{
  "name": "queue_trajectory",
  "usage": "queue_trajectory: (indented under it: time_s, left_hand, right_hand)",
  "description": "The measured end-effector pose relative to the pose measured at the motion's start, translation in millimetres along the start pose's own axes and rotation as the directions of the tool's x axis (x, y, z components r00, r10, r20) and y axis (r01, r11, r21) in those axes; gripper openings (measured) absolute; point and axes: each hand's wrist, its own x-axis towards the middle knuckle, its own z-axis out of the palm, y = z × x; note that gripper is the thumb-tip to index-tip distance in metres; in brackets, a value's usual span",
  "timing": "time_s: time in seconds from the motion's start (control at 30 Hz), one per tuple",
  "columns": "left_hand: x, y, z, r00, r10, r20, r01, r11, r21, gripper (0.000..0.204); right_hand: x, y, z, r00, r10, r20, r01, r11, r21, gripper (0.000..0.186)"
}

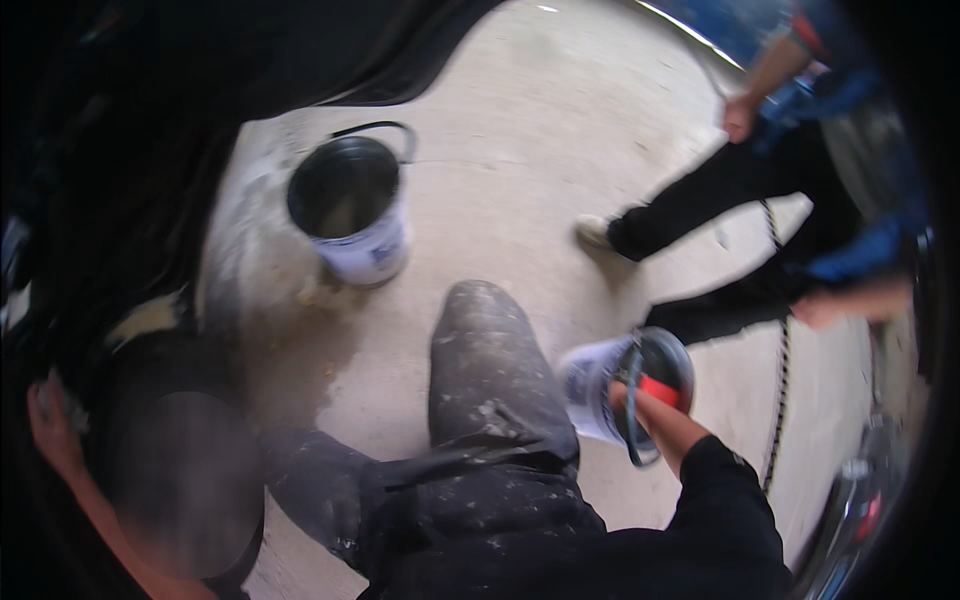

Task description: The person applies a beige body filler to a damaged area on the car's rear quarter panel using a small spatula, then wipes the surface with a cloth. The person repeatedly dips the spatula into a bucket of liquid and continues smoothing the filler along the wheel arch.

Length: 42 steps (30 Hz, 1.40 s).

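My right hand [621, 394] reaches down past the rim of a white bucket [592, 388] with a dark inside, beside my right leg. Its fingers are hidden in there, so I cannot tell what they hold. A flat red thing [658, 392] lies in the bucket, right next to my wrist. My left hand [55, 432] is far out at the left edge, against a dark surface. Its fingers bend around a small pale grey wad [70, 403], too blurred to name. Between that arm and my leg is a large dark round shape [185, 480], smeared.
A second white bucket [365, 250] stands on the pale concrete floor [500, 150], its black handle raised. A dark curved body panel [200, 60] overhangs the upper left. At the right, another person in dark trousers [710, 190] stands close to the near bucket. A dark cord [780, 400] hangs beside them.
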Motion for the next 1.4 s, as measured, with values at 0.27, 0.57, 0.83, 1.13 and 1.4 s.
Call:
queue_trajectory:
  time_s: [0.27,0.57,0.83,1.13,1.4]
  left_hand:
    - [32.4,112.5,-85.9,0.926,-0.233,0.297,0.311,0.917,-0.251,0.035]
    - [36.7,100.6,-88.9,0.941,-0.188,0.282,0.262,0.932,-0.251,0.033]
    - [32.9,83.6,-82.7,0.955,-0.207,0.214,0.28,0.868,-0.409,0.035]
    - [33.1,102.9,-90.4,0.952,-0.236,0.193,0.289,0.899,-0.328,0.041]
    - [37.1,121.8,-101.3,0.933,-0.287,0.217,0.346,0.88,-0.326,0.042]
  right_hand:
    - [66.8,-67.3,80.5,0.998,0.063,-0.022,-0.066,0.983,-0.173,0.022]
    - [65.6,-76.6,91.9,0.996,0.074,-0.053,-0.082,0.982,-0.169,0.018]
    - [67.7,-79.7,101.2,0.997,0.039,-0.074,-0.052,0.981,-0.187,0.015]
    - [76.5,-92.8,107.4,0.992,-0.016,-0.123,-0.01,0.978,-0.21,0.013]
    - [81.5,-104.3,112.4,0.988,-0.024,-0.151,-0.01,0.975,-0.22,0.012]
